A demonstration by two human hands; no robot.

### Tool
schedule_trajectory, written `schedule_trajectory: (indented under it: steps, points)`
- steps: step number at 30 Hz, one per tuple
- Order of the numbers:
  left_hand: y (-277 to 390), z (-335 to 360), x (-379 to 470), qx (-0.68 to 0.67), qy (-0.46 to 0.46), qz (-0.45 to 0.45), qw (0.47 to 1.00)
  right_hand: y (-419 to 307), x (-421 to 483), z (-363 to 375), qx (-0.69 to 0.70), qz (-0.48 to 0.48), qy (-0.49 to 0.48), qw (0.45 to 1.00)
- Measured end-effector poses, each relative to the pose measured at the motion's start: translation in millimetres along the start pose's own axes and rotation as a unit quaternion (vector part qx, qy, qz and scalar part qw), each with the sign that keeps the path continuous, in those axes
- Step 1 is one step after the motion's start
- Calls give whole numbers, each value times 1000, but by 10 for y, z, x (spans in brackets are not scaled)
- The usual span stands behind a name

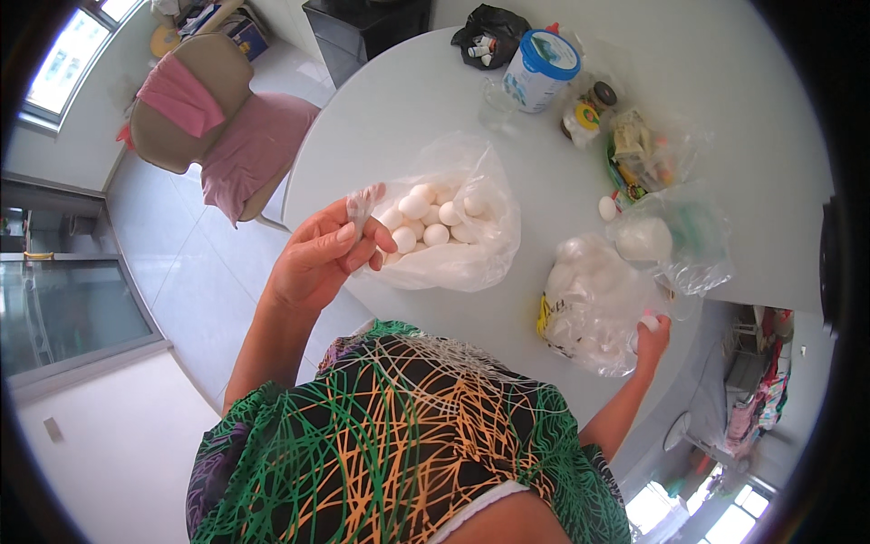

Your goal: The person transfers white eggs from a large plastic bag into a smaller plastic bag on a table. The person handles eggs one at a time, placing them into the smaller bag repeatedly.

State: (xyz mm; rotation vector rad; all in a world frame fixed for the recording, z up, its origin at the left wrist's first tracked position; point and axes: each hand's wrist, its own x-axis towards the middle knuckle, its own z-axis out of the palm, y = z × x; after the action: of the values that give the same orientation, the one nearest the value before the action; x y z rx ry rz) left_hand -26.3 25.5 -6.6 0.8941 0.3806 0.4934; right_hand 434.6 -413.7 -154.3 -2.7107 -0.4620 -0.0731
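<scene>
My left hand [333,241] grips the gathered edge of a clear plastic bag [476,268]. Inside the bag, whose mouth gapes towards me, lie several white eggs [435,234]. Off to the right, my right hand [654,340] has its fingers around a white egg [650,323], at the right side of a second plastic bag [591,299]. Pale round shapes show through this bag's film, too blurred to name; yellow and dark print marks its left side. A lone white egg [607,208] rests on the table just beyond it.
The white round table [380,115] also carries a blue-lidded tub [544,68], a clear glass [497,107], a black plastic bag [491,37], jars [586,117] and more plastic bags [669,238]. A chair with pink cloths [255,149] stands against the left edge.
</scene>
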Motion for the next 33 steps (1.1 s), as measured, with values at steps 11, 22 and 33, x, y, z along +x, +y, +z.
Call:
schedule_trajectory:
  steps: [11,22,33]
  points:
    - [-109,75,108,-24,-40,-3,999,-3241,-911,-500,565,48,-386,728]
    - [-251,731,376,-23,-131,-74,988,-4060,-816,1284,408,220,-595,656]
    - [-298,636,489,-37,-120,-43,991,-4208,-883,1398,310,174,-660,661]
